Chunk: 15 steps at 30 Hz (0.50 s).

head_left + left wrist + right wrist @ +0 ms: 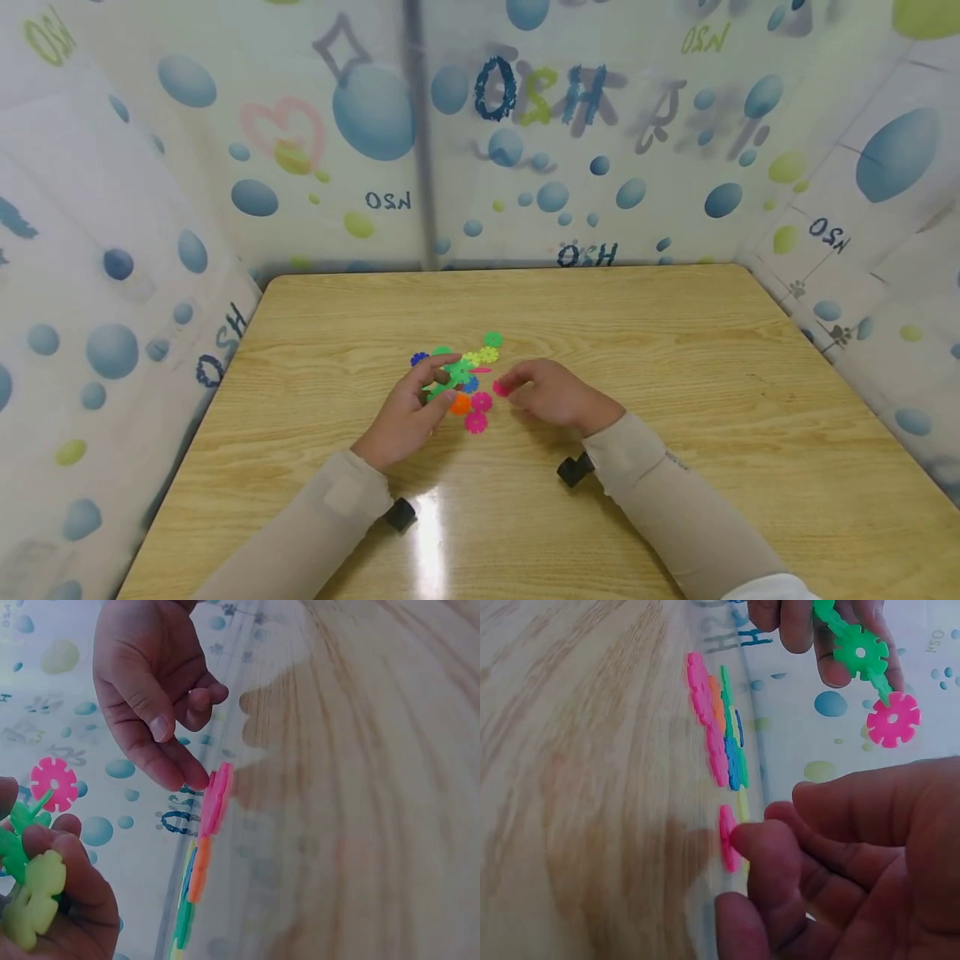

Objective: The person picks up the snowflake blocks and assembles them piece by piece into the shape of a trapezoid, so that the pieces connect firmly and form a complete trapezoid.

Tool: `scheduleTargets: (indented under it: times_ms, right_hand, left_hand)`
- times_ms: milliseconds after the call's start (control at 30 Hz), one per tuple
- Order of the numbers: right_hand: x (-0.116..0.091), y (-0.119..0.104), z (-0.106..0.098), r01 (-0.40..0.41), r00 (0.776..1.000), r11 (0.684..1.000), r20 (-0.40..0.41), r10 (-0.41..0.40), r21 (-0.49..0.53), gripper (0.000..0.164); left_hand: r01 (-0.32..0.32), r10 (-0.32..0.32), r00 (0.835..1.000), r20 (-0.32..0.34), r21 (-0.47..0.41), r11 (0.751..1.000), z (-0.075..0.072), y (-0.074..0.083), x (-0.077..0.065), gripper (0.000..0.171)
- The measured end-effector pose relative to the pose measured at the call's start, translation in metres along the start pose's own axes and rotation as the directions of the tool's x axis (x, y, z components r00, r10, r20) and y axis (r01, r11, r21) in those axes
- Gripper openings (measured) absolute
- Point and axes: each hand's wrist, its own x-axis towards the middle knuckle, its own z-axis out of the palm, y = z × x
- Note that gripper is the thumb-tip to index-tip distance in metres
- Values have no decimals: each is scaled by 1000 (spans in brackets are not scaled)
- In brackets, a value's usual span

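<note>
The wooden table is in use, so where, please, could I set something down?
The table is bare from the right hand to its right edge, from the left hand to its left edge, and beyond the flower-shaped pieces to its far edge. Between the hands those pieces crowd it.

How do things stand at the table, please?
Left grip: holding linked flower discs. Right grip: at a pink disc. Other discs close by, no obstruction visible.

Left forearm [307, 517]: extended forward, angled inward from lower left | Left hand [408, 408]: thumb and fingers bent in a grip | Right forearm [675, 500]: extended forward, angled inward from lower right | Right hand [555, 396]: fingers loosely bent, thumb tip clear of fingertips | Hand spacing: apart, fingers directed toward each other
</note>
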Motion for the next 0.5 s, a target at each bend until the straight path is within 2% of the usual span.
scheduleTargets:
  times_ms: [100, 300, 367, 500]
  right_hand:
    - [0, 0, -1, 3, 1000, 1000, 6, -3, -11, 25]
    - [1, 3, -2, 20, 999, 996, 30, -17, -92, 46]
    - [1, 3, -2, 35, 999, 991, 42, -30, -130, 43]
    - [0, 3, 0, 44, 998, 984, 52, -36, -171, 26]
  left_hand:
    - [7, -7, 1000, 0, 4, 1000, 0, 0, 0, 47]
    - [19, -19, 1000, 9, 6, 1000, -1, 0, -1, 48]
    - [18, -18, 1000, 11, 4, 1000, -1, 0, -1, 48]
    - [8, -9, 1000, 14, 3, 1000, -1, 0, -1, 47]
